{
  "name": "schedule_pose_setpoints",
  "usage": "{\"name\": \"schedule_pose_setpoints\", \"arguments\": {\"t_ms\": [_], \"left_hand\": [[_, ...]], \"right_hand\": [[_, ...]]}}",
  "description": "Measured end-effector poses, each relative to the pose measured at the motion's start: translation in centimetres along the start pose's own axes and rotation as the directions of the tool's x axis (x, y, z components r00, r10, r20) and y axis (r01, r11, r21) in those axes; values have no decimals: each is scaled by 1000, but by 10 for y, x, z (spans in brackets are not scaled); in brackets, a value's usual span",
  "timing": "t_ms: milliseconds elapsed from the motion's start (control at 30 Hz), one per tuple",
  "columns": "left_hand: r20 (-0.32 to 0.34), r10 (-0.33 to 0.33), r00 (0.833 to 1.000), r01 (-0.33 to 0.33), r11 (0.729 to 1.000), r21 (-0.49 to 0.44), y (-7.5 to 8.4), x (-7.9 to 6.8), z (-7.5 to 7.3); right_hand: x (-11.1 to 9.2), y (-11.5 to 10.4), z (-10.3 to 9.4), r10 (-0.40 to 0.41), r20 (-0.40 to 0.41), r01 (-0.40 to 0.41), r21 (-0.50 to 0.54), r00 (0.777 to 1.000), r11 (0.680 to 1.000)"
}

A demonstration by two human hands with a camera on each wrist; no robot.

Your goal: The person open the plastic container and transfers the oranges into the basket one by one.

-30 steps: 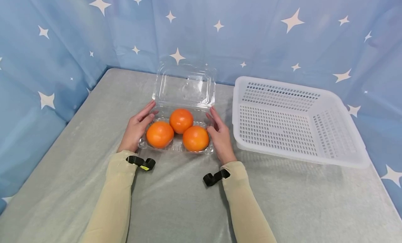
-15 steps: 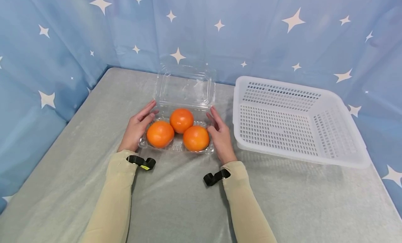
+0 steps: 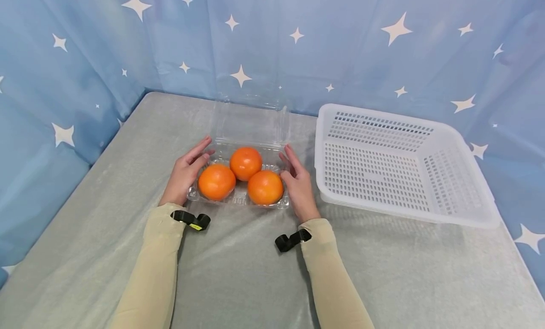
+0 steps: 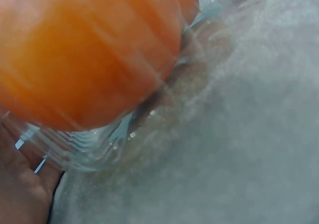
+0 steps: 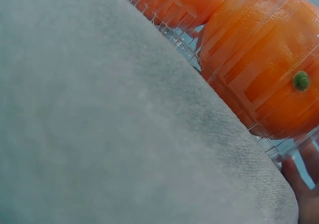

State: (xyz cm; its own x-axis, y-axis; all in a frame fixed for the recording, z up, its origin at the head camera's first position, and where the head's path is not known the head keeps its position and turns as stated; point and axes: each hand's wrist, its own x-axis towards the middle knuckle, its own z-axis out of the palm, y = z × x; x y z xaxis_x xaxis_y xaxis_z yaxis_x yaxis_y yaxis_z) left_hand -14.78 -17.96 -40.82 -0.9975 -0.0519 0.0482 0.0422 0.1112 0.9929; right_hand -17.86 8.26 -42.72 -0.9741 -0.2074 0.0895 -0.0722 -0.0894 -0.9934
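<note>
A grey cloth surface is being enclosed by a blue, star-printed curtain; at the frame's right, a white basket is being supported. Left of centre, a clear container of three oranges is being touched by the left hand and right hand, thumbs and forefingers spread. Its long axis is being held left-to-right, the faint lid apparently being pointed toward the top.

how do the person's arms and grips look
The left sleeve and right sleeve are cream, wrist-length. The left wrist device is black with a yellow label, the right wrist device black too. Left grip and right grip are gloveless.
</note>
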Motion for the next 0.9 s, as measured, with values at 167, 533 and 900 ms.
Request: {"name": "schedule_pose_setpoints", "arguments": {"t_ms": [167,533,900], "left_hand": [[1,-4,1000,4,1000,-3,0,-1,0],[-3,-14,1000,14,1000,2,0,-2,0],[-9,-22,1000,21,1000,-14,1,-2,0]], "right_hand": [[-4,-7,2,11,1,-11,-15,1000,1000],[-8,-16,6,6,4,-6,-23,1000,1000],[-7,-15,5,-2,4,2,-24,1000,1000]]}}
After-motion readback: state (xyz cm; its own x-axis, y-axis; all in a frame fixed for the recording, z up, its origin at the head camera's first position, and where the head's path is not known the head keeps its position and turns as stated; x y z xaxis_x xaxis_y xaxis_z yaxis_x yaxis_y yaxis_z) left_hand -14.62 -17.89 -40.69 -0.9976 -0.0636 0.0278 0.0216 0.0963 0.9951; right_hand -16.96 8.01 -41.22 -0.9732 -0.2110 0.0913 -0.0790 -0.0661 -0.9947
